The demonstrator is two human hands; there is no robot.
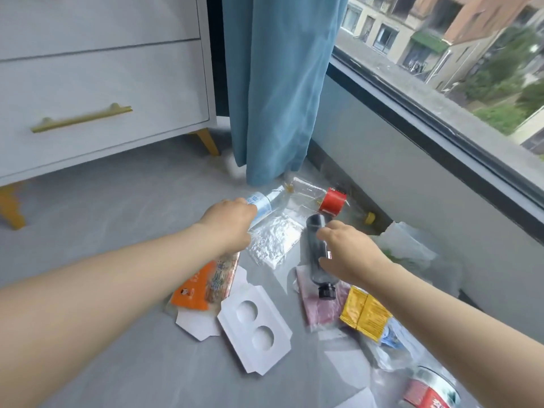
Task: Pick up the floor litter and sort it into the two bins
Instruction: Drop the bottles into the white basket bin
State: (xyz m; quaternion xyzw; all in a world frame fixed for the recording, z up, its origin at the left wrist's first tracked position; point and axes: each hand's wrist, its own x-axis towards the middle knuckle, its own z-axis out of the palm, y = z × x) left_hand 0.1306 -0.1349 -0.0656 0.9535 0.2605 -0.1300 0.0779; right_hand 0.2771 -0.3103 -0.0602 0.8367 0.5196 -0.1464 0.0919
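My left hand (232, 223) grips a clear plastic bottle with a blue label (265, 203), held just above the grey floor. My right hand (350, 248) curls round a dark bottle with a black cap (316, 254), cap end pointing toward me. Litter lies around both hands: a clear bottle with a red label (322, 197), a crinkled clear bag (275, 241), an orange packet (194, 288), a white card with two round holes (256, 322), a pink wrapper (319, 307) and a yellow packet (365, 315). No bin is in view.
A white drawer unit (97, 83) on gold legs stands at the left. A blue curtain (276, 83) hangs in the middle. A low wall under the window (412, 172) runs along the right. A red-labelled can (429, 388) and a pale plastic bag (409, 245) lie nearby.
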